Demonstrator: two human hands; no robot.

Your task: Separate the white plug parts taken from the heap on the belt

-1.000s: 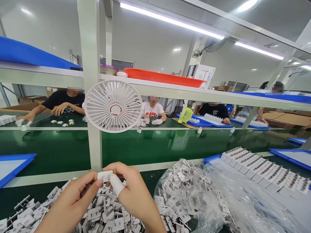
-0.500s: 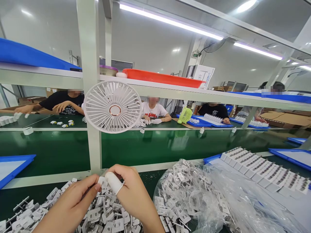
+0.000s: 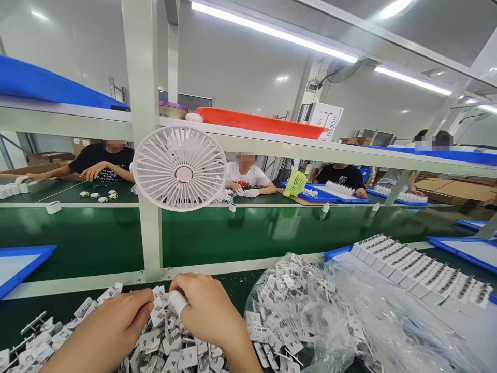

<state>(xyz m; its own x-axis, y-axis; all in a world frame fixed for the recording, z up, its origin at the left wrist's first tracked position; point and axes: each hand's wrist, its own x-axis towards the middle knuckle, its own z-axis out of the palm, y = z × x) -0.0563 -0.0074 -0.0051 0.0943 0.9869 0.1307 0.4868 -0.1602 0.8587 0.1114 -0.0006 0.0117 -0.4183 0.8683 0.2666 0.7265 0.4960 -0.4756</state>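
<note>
My left hand [image 3: 126, 313] is over a heap of small white plastic parts with metal pins [image 3: 178, 336], its fingers curled together and pointing down. Whatever lies between its fingertips is hidden. Just to the right, my right hand [image 3: 212, 305] is bent over the same heap, fingers closed inward. A white finger cot [image 3: 177, 302] covers its thumb. I cannot make out anything inside that grip. A narrow gap with white parts showing separates the two hands.
A clear plastic bag [image 3: 330, 316] full of similar parts lies to the right, beside rows of white blocks [image 3: 423, 269]. A white fan [image 3: 180, 168] is on the post [image 3: 149, 248] ahead. Beyond the green conveyor belt [image 3: 240, 233], several co-workers sit. A red tray [image 3: 256, 122] rests on the shelf.
My hands have moved slightly apart and lower, with fingers turned down toward the heap. The small white part seen between them earlier is no longer clearly visible. White pieces on the belt have shifted right.
</note>
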